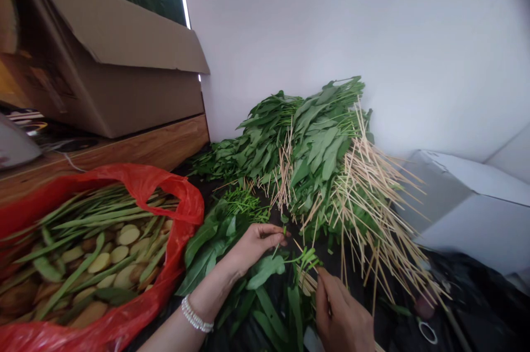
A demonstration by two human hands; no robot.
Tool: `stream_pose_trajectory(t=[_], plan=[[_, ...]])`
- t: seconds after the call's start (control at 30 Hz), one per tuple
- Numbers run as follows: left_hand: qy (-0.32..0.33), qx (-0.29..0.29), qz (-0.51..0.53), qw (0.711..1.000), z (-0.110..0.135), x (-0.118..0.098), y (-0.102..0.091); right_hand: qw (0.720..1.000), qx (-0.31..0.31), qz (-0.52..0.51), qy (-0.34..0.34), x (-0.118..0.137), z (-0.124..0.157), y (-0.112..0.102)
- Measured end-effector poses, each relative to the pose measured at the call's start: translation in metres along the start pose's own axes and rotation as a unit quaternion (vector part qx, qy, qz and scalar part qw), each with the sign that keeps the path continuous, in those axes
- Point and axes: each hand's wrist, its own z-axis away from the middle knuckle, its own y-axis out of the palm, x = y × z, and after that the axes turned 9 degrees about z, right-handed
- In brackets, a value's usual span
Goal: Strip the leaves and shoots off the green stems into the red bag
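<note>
My left hand (257, 243), with a white bead bracelet at the wrist, pinches a thin green stem above a loose heap of long green leaves (232, 252). My right hand (342, 313) is closed on a bamboo skewer (307, 277) whose tip carries folded green leaves (306, 257). Both hands meet over the dark work surface, just in front of a big pile of leafy skewers (327, 159).
A red plastic bag (182, 219) at the left holds green stalks and pale sliced rounds. A cardboard box (111, 59) sits on a wooden ledge behind it. A white box (467, 208) stands at the right, by the white wall.
</note>
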Motion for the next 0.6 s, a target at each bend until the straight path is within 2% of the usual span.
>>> stream_pose_trajectory(t=[0.13, 0.27, 0.6], plan=[[-0.033, 0.012, 0.059, 0.998, 0.0016, -0.0002, 0.0003, 1.0, 0.017, -0.017, -0.01, 0.0025, -0.0024, -0.0024], [-0.03, 0.037, 0.091, 0.995, 0.0018, 0.0, 0.0004, 0.999, 0.018, -0.029, -0.017, 0.0032, -0.003, -0.0031], [-0.024, 0.067, 0.038, 0.997, 0.0006, 0.0016, -0.0005, 0.999, 0.027, -0.026, -0.022, 0.003, -0.0015, -0.0021]])
